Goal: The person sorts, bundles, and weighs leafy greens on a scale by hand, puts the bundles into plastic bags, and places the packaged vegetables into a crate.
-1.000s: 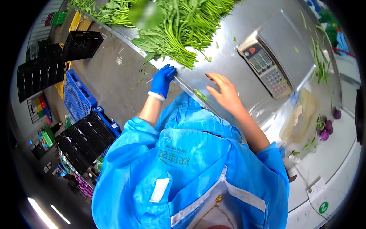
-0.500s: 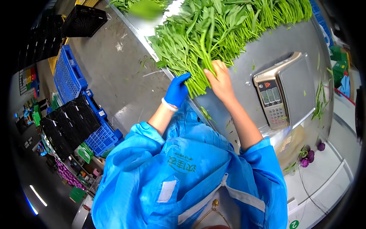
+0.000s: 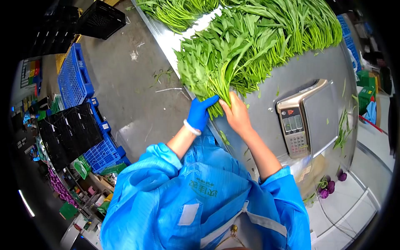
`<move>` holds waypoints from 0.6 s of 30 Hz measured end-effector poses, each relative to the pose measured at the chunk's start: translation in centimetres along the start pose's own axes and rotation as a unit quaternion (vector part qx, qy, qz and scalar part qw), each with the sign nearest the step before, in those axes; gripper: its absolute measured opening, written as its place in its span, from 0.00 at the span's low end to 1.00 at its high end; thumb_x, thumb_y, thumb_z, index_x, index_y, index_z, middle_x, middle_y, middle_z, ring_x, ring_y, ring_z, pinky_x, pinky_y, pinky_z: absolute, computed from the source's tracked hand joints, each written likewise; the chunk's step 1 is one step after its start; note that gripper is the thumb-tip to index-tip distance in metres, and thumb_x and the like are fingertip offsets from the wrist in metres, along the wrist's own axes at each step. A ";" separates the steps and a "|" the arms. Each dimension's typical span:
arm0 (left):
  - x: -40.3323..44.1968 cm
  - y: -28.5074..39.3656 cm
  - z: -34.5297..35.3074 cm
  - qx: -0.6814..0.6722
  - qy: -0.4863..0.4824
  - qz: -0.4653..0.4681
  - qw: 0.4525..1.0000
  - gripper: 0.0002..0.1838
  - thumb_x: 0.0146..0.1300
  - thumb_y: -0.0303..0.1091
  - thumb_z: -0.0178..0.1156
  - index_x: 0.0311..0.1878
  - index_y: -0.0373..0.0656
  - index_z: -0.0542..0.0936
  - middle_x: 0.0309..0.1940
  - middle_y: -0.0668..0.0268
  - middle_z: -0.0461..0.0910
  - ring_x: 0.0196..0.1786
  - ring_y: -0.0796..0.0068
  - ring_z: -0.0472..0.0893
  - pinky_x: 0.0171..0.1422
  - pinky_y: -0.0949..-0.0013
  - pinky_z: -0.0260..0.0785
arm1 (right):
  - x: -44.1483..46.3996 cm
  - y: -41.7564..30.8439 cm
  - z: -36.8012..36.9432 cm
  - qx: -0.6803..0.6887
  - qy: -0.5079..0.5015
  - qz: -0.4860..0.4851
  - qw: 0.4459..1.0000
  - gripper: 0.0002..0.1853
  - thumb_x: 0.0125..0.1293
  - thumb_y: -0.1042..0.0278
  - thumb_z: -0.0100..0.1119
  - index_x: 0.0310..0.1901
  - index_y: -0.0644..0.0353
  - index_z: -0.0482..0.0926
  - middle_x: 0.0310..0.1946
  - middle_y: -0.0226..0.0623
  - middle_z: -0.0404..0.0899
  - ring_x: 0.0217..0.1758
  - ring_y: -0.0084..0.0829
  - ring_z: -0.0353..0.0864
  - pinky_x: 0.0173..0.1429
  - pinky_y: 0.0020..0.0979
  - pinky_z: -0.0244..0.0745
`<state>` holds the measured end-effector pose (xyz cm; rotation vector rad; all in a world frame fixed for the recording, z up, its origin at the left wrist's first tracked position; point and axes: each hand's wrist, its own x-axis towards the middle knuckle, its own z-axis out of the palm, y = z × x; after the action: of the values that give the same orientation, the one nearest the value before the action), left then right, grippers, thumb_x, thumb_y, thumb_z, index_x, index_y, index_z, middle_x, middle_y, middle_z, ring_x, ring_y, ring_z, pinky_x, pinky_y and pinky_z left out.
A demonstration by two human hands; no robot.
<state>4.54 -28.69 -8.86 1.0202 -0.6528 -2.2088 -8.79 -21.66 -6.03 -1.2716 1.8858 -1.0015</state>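
My left hand (image 3: pixel 199 113), in a blue glove with a white band at the wrist, is closed around the stems of a bunch of water spinach (image 3: pixel 214 83) at the near edge of the metal table. Its thumb lies across the stems, whose cut ends point toward me. Beside it, my bare right hand (image 3: pixel 238 113) is closed on several stems at the right side of the same bunch, thumb and fingers pressed together. A long heap of water spinach (image 3: pixel 266 46) lies just beyond both hands, leaves to the left and stems to the right.
On the metal table (image 3: pixel 266 121), to my right, sits a digital scale (image 3: pixel 306 118). Loose stems (image 3: pixel 343 129) lie past it, and purple vegetables (image 3: pixel 327 187) rest nearer me. Another pile of greens (image 3: pixel 179 12) is at the far left. Blue pallets (image 3: pixel 75 79) and a black crate (image 3: pixel 102 18) stand on the floor.
The view has shifted, so the table and scale appear lower. My hands have come closer together at the bunch, and the stems in my right hand lean further right.
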 end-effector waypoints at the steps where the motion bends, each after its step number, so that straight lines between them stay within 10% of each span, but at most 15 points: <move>1: -0.6 0.0 0.1 0.030 0.006 0.053 0.998 0.20 0.63 0.26 0.59 0.59 0.36 0.74 0.51 0.60 0.80 0.51 0.68 0.80 0.57 0.67 0.73 | -0.3 -1.7 -1.0 0.002 0.004 -0.028 1.000 0.15 0.68 0.62 0.55 0.46 0.67 0.70 0.41 0.60 0.76 0.45 0.60 0.75 0.45 0.49 0.70; 8: -1.5 -2.8 -2.4 -0.133 -0.054 -0.213 0.966 0.28 0.66 0.28 0.58 0.68 0.38 0.65 0.59 0.58 0.75 0.62 0.66 0.74 0.69 0.62 0.64 | -1.2 -0.1 0.5 -0.203 -0.230 0.080 0.948 0.13 0.66 0.61 0.53 0.41 0.64 0.72 0.33 0.54 0.81 0.38 0.54 0.81 0.40 0.51 0.74; 13: -1.4 -2.0 -2.2 -0.142 -0.001 -0.162 0.976 0.24 0.63 0.27 0.59 0.62 0.39 0.70 0.56 0.60 0.76 0.59 0.66 0.76 0.66 0.65 0.68 | -2.0 -4.6 -2.2 -0.361 -0.216 -0.032 0.907 0.16 0.61 0.57 0.60 0.37 0.63 0.76 0.39 0.47 0.81 0.47 0.43 0.79 0.52 0.46 0.72; 16: -2.2 1.5 0.1 -0.203 -0.059 -0.177 0.961 0.24 0.63 0.28 0.58 0.63 0.42 0.69 0.54 0.62 0.76 0.58 0.66 0.76 0.65 0.63 0.68 | -1.1 -11.2 -6.9 -0.076 -0.038 -0.193 0.978 0.15 0.60 0.62 0.63 0.43 0.63 0.79 0.43 0.41 0.80 0.49 0.40 0.78 0.55 0.43 0.72; 18: -2.5 2.9 1.9 -0.195 -0.102 -0.200 0.955 0.25 0.65 0.32 0.56 0.66 0.44 0.66 0.58 0.62 0.74 0.59 0.66 0.74 0.66 0.61 0.66 | -0.8 -17.0 -11.1 0.185 -0.032 -0.324 0.927 0.13 0.62 0.66 0.61 0.47 0.62 0.80 0.43 0.42 0.81 0.45 0.42 0.81 0.48 0.37 0.78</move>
<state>5.25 -28.64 -4.70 0.7731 -0.0751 -2.6782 -10.16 -22.32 14.26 -1.6936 1.1426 -1.5372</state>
